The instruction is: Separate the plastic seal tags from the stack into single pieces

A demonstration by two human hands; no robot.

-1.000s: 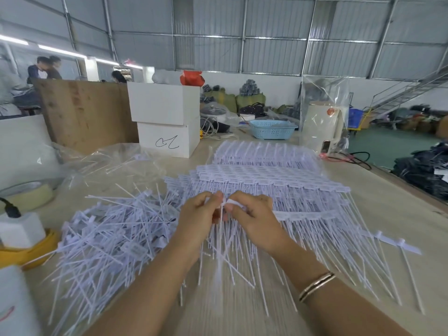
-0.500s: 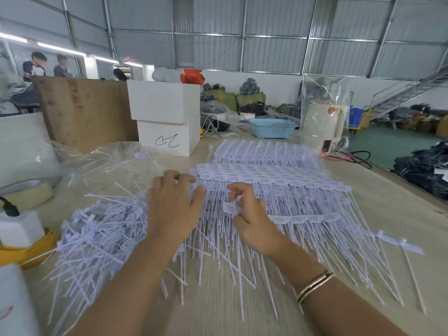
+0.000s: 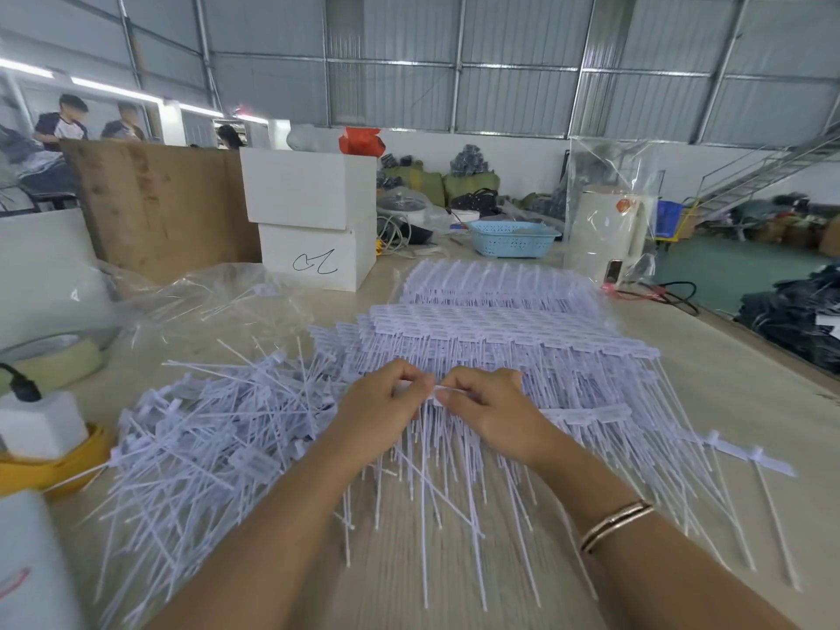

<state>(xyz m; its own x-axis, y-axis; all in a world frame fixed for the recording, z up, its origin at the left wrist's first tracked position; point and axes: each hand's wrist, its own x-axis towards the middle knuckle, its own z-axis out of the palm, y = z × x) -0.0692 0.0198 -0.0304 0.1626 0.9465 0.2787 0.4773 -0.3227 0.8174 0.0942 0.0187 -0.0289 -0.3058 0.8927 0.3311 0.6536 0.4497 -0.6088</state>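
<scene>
Head view: a strip of seal tags [image 3: 436, 395] is pinched between left hand [image 3: 382, 413] and right hand [image 3: 488, 409], above the stack [image 3: 500, 338].
The joint is best snapped with a short twist, fingertips kept close to it.

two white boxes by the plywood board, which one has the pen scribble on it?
The lower white box, the one standing on the table: a black scribble marks its front face. The upper white box stacked on it shows plain white faces.

Bare forearms, no sleeves; right wrist wears a seemingly gold-and-dark bangle [image 3: 617, 524].
</scene>
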